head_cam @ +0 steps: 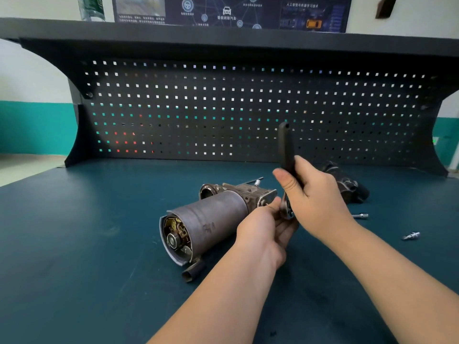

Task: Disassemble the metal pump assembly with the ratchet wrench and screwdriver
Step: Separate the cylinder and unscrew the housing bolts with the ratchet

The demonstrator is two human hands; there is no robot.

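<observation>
Dark teal matting covered the workbench [87, 244], with a black pegboard [248, 108] standing along its back edge under a dark shelf, and above that a blue poster [231, 11] showing car icons and Chinese writing too small and blurred to read. Near the middle of the bench the pump [206, 219] lay on its side, its grey cylinder pointing toward the camera with the open end showing brass parts and a bearing, its cast housing farther back. The right hand [313, 194] was curled round the ratchet wrench [286, 155], fingers wrapped over the lower part of the black handle, which stood nearly upright, thumb laid along its near side. The wrench's shiny head sat low beside the housing end of the pump. The left hand [263, 227] reached in beneath it, thumb and fingers bent and close together at the wrench head; whether they pinched the head or a socket on it could not be told. A faint stamped mark showed on the cylinder's side, not legible. To the right lay a dark cast part [347, 184], well apart from the pump, and nearer the front two small bright metal bits [361, 216] [412, 236] on the mat. Behind the pump a thin metal rod [255, 181] poked up.
</observation>
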